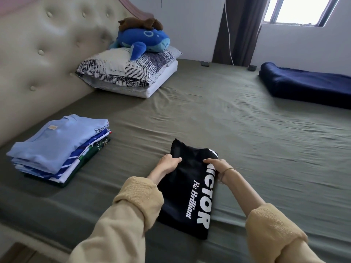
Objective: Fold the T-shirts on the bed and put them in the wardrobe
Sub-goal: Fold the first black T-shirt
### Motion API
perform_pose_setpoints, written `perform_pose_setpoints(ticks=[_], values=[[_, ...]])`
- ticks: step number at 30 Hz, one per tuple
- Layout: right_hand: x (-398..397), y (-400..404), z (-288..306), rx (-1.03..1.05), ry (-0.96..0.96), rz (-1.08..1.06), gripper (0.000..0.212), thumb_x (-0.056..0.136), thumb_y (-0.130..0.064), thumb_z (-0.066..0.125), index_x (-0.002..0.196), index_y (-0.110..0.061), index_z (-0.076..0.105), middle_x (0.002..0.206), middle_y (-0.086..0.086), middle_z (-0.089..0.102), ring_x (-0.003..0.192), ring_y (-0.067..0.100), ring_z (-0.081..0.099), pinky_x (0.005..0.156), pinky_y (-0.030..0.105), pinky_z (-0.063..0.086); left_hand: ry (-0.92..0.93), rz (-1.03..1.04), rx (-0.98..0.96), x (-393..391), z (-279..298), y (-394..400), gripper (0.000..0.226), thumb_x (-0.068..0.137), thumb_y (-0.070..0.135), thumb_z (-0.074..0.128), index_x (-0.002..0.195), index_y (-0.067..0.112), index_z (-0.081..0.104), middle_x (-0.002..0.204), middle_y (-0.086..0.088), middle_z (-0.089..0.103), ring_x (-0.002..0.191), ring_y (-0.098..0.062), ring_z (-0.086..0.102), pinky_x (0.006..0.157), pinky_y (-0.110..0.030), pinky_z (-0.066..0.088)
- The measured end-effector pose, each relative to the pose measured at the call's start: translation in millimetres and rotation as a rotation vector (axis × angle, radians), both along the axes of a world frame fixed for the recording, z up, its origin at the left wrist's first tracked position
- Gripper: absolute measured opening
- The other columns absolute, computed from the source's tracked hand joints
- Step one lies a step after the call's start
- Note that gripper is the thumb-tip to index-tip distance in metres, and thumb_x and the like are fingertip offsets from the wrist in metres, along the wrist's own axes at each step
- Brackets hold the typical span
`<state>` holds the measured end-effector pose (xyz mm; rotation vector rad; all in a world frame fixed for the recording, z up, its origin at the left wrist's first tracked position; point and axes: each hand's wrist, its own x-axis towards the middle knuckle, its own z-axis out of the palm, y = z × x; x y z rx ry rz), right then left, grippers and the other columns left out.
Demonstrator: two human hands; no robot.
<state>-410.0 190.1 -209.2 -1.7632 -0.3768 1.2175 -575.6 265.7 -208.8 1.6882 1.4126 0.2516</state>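
1. A stack of folded shirts [57, 149] is seen at nine o'clock on the bed [247, 120]; the wardrobe step is judged undone.
2. A black shirt [190, 190], folded into a long strip, lies at six o'clock.
3. Its far end is pinched by the left hand [168, 163] and right hand [218, 167], fingers curled.
4. The olive sheet is wrinkled; the shirt's white lettering looks smooth.

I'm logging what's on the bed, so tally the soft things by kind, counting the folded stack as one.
Black printed T-shirt: 1
Folded shirt stack: 1
Patterned pillow: 1
Plush toys, blue, brown: 2
Navy folded blanket: 1
Total: 6
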Motion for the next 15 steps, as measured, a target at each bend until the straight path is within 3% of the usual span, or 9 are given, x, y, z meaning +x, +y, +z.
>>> perform_pose_setpoints(ticks=[2, 6, 9, 12, 15], values=[[-3, -1, 7, 0.063, 0.114, 0.04, 0.039, 0.086, -0.008, 0.062, 0.123, 0.003, 0.053, 0.106, 0.019, 0.067, 0.079, 0.028, 0.063, 0.081, 0.04, 0.053, -0.121, 0.044, -0.053, -1, 3, 4, 0.05, 0.095, 0.027, 0.054, 0.129, -0.008, 0.048, 0.134, -0.02, 0.051, 0.124, -0.032, 0.049, 0.101, -0.035, 0.04], [-16, 8, 30, 0.217, 0.212, 0.055, 0.038, 0.086, -0.005, 0.062, 0.122, 0.007, 0.054, 0.094, 0.017, 0.066, 0.076, 0.026, 0.064, 0.073, 0.037, 0.055, -0.371, 0.159, -0.153, -19, 24, 16, 0.033, 0.092, 0.011, 0.056, 0.116, -0.013, 0.058, 0.115, -0.024, 0.063, 0.098, -0.031, 0.062, 0.089, -0.038, 0.048], [-31, 22, 57, 0.314, 0.201, 0.085, 0.035, 0.086, -0.007, 0.064, 0.117, 0.007, 0.058, 0.091, 0.015, 0.068, 0.071, 0.023, 0.067, 0.066, 0.032, 0.058, -0.522, 0.208, -0.136, -40, 49, 27, 0.029, 0.094, 0.009, 0.055, 0.114, -0.011, 0.06, 0.109, -0.022, 0.065, 0.092, -0.03, 0.063, 0.089, -0.04, 0.052], [-49, 40, 85, 0.426, 0.2, 0.127, 0.03, 0.087, -0.008, 0.063, 0.114, 0.004, 0.061, 0.09, 0.013, 0.07, 0.07, 0.02, 0.069, 0.06, 0.029, 0.059, -0.595, 0.23, -0.025, -58, 78, 41, 0.027, 0.095, 0.013, 0.054, 0.116, -0.003, 0.061, 0.109, -0.014, 0.067, 0.097, -0.027, 0.065, 0.08, -0.033, 0.054], [-70, 61, 112, 0.565, 0.165, 0.167, 0.026, 0.088, -0.006, 0.062, 0.113, 0.001, 0.061, 0.091, 0.01, 0.07, 0.071, 0.017, 0.069, 0.06, 0.025, 0.058, -0.722, 0.255, 0.096, -75, 111, 55, 0.024, 0.096, 0.008, 0.05, 0.119, 0.006, 0.058, 0.108, -0.008, 0.064, 0.084, -0.014, 0.063, 0.066, -0.019, 0.052]])
